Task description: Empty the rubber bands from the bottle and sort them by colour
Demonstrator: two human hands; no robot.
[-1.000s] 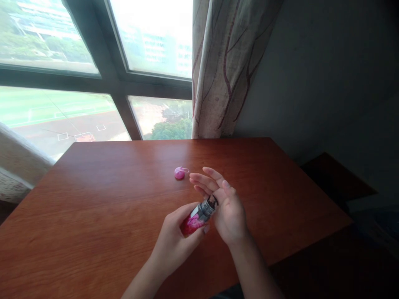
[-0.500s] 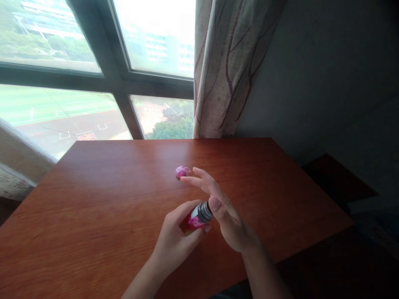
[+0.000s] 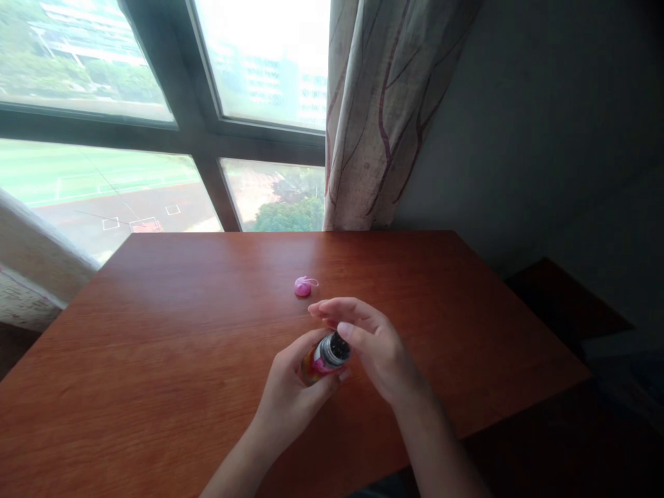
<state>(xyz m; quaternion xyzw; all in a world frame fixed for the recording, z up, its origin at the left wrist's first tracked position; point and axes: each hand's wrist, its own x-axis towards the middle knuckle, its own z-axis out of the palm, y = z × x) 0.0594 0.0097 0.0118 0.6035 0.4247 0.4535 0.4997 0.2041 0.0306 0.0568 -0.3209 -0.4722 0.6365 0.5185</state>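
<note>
- The bottle (image 3: 320, 361) sits in the left hand (image 3: 288, 387), over the table (image 3: 155, 353), at 6 o'clock from the middle of the view.
- It is tilted, its uncovered mouth aimed toward 2 o'clock and the viewer.
- Its body is small and round, coloured in patches: orange and yellow toward the base, pink and red along the lower side, with a pale patch close to the shoulder.
- The neck is ringed, greyish and looks see-through; inside the mouth it is dark, flecked with small pale specks. What the dark stuff is cannot be told.
- The left hand is wrapped around the body from 8 o'clock, thumb on the near side, fingers on the far side.
- The right hand (image 3: 381, 351) is at 3 o'clock from the bottle, loosely spread, with a gap between thumb and curved fingers. The thumb tip is right at the mouth's rim; whether it touches cannot be told.
- A pink cap (image 3: 303, 288), domed and glossy with a thin loop, rests on the table, between 11 and 12 o'clock from the bottle.
</note>
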